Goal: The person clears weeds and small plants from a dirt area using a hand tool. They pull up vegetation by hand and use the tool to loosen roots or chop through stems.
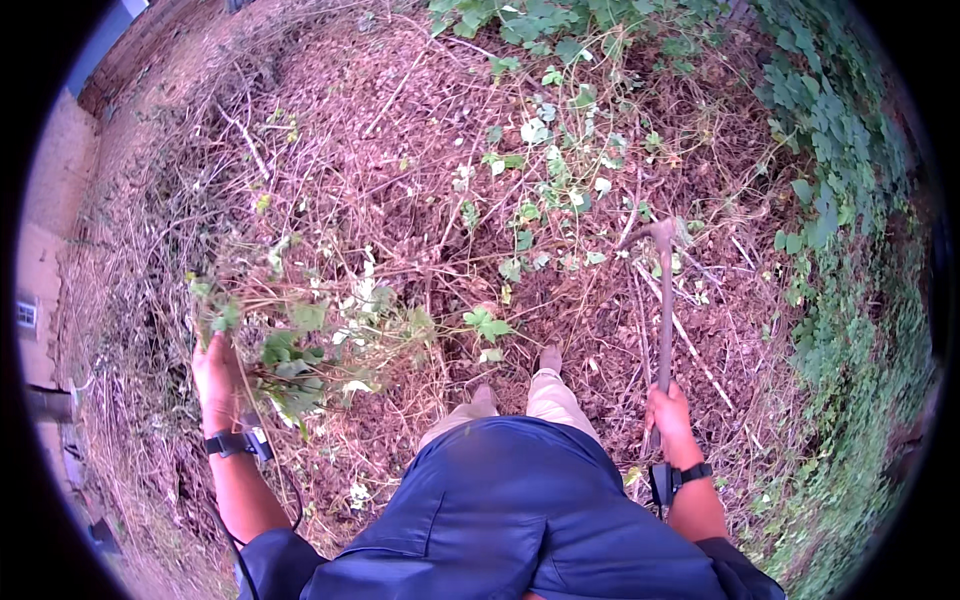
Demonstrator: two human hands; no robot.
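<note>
On the left, my left hand (pixel 216 378) is closed around a bunch of leafy vines (pixel 290 355), whose stems and green leaves trail off toward the middle. My right hand (pixel 668 410) grips the brown wooden handle of a hoe (pixel 666 315), held out to the right of my legs. Its curved head lies at the far end, over dry stalks; the exact blade shape is hard to make out. A black strap device sits on each wrist, and a dark cable runs along my left arm.
Dry leaf litter and cut stalks (pixel 370 200) cover the ground. Green creepers (pixel 560 170) lie ahead, and a thick leafy bank (pixel 840 200) rises along the right. A building wall (pixel 45 260) stands at the far left. My feet (pixel 551 358) are just ahead of me.
</note>
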